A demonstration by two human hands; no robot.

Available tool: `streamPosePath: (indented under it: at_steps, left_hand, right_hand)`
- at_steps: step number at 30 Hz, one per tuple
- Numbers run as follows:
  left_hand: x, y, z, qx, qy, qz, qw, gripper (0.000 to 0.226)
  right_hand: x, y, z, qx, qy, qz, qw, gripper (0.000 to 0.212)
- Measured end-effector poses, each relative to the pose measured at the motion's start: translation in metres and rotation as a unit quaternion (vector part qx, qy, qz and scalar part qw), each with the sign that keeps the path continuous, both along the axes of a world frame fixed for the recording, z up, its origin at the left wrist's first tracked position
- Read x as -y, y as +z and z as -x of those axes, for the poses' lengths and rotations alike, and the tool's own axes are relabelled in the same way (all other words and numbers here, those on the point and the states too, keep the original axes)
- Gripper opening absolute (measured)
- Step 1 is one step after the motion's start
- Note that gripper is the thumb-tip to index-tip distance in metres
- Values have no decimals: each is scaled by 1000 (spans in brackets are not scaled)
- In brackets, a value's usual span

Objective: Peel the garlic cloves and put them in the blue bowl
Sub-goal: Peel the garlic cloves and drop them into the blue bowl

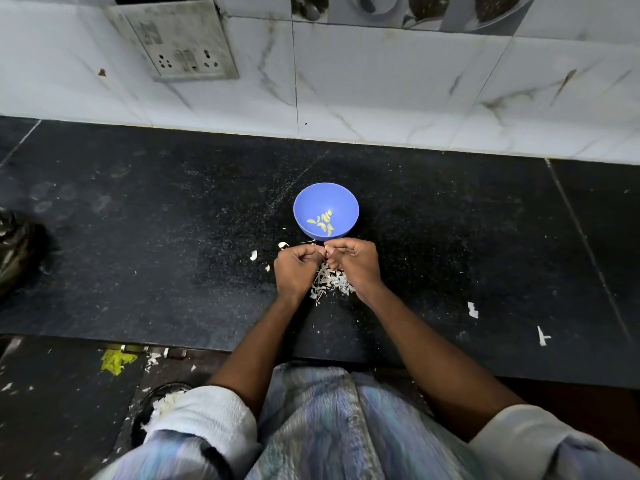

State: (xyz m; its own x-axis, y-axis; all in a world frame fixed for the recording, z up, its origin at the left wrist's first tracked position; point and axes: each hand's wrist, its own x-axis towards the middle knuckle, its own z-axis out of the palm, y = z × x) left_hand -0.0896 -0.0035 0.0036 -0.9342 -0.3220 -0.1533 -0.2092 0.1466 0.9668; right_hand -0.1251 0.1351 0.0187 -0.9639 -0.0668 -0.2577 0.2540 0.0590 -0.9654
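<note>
A blue bowl [341,202] stands on the black counter [173,237] and holds several peeled garlic cloves [323,221]. Just in front of it my left hand [296,268] and my right hand [353,261] meet, fingers curled, pinching one small garlic clove [326,250] between their fingertips. The clove is mostly hidden by the fingers. Two unpeeled cloves [254,255] lie on the counter to the left of my left hand. A heap of white garlic skins [329,284] lies under and between my hands.
A tiled wall with a socket plate [180,46] rises behind the counter. A dark bag [17,251] sits at the counter's left edge. White scraps [472,310] lie to the right. A bin with skins [162,400] stands on the floor below left.
</note>
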Motion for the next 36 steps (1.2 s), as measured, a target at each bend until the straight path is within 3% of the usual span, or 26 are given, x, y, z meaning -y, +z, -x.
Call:
streamPosePath:
  at_steps: [9, 15, 23, 32, 36]
  left_hand:
    - [1, 1, -3, -6, -7, 28, 1000, 7]
    - [0, 7, -9, -20, -16, -2, 1000, 6]
    - [7, 7, -12, -22, -63, -32, 997, 13]
    - [5, 3, -15, -31, -58, 7, 998, 14]
    - [6, 1, -15, -27, -55, -42, 997, 16]
  right_hand:
    - [-5, -2, -6, -36, 21, -39, 998, 17]
    - [-5, -3, -6, -35, 26, -40, 998, 13]
    - [-8, 0, -10, -17, 29, -20, 999, 11]
    - [-7, -2, -15, -11, 42, 2, 999, 11]
    - [-7, 0, -13, -2, 43, 26, 999, 13]
